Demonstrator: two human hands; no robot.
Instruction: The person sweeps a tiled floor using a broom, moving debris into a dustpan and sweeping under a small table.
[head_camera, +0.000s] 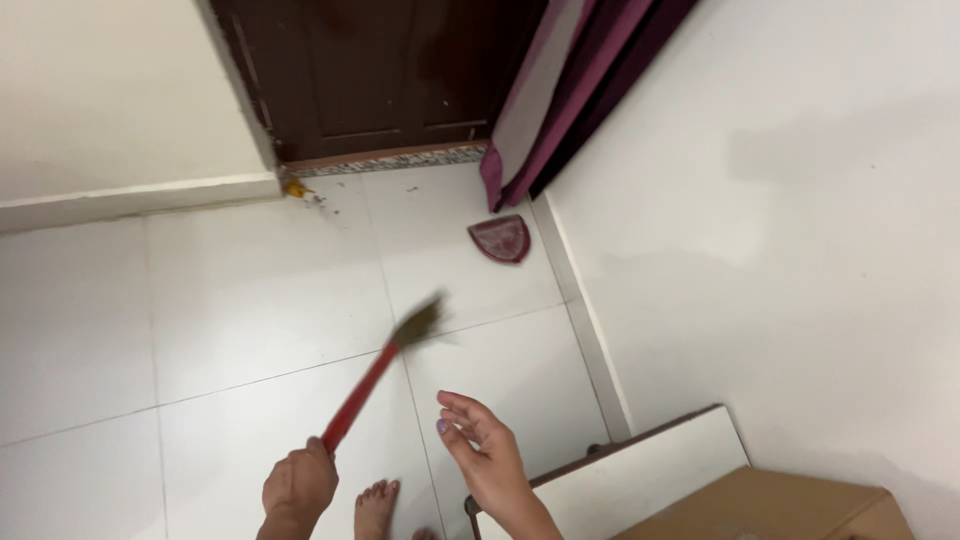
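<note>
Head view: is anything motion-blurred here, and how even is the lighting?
Head view: the broom is smeared, most at its bristle end, while the left hand gripping its red handle, the empty right hand and the red dustpan stay fairly sharp; light is soft and even, with faint shadow patches on the right wall and no glare.

Head camera — looks steeply down, perhaps door-ward.

One broom (385, 365); one dustpan (501, 238); two hands (298, 487); one box (775, 505).
</note>
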